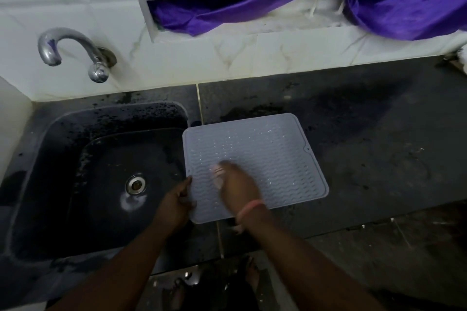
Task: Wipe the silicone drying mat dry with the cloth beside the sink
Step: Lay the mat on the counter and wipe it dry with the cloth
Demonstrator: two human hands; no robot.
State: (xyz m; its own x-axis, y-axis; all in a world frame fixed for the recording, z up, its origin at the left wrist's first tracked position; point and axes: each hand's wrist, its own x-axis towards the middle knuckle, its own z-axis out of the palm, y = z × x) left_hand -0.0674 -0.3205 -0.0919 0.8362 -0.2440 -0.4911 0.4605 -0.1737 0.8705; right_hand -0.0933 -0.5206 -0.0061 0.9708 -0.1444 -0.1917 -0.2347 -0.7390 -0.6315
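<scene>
While my right hand [238,185] blurs low in the middle of the frame, its grip bunched round a pale cloth [217,175] pressed to the mat [267,156], I judge the wiping under way. My left hand [177,203] pinches the mat's near left edge by the sink [63,184]. Next comes a sweep toward the upper right, where droplets glint on the soft wavy ribs. The desk [379,139] beyond is dark, speckled stone.
</scene>
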